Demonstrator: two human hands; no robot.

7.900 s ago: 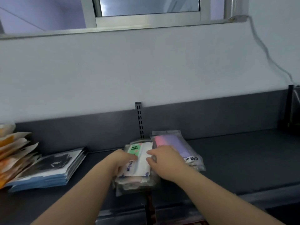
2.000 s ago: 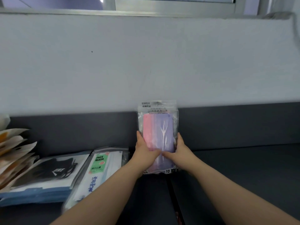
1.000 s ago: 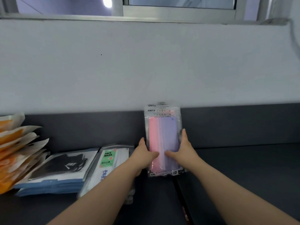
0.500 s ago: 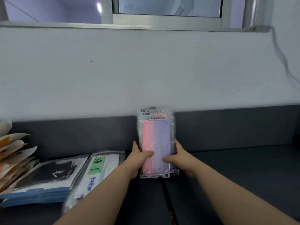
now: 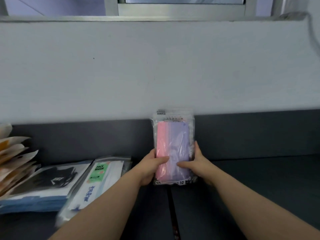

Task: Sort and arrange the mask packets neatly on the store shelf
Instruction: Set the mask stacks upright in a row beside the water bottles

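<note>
A clear packet of pink and purple masks stands upright against the dark back panel of the shelf. My left hand grips its left edge, thumb across the front. My right hand grips its right edge the same way. To the left, a stack of green-labelled "FACE MASK" packets lies flat, and beside that a stack of black mask packets.
Orange and white packets fan out at the far left edge. A white wall rises behind the shelf, with a window frame above. A dark seam runs front to back between two shelf sections.
A few seconds ago both hands were on the flat green-labelled stack; now they hold the pink and purple packet upright. Over the last second it has stayed against the back panel.
</note>
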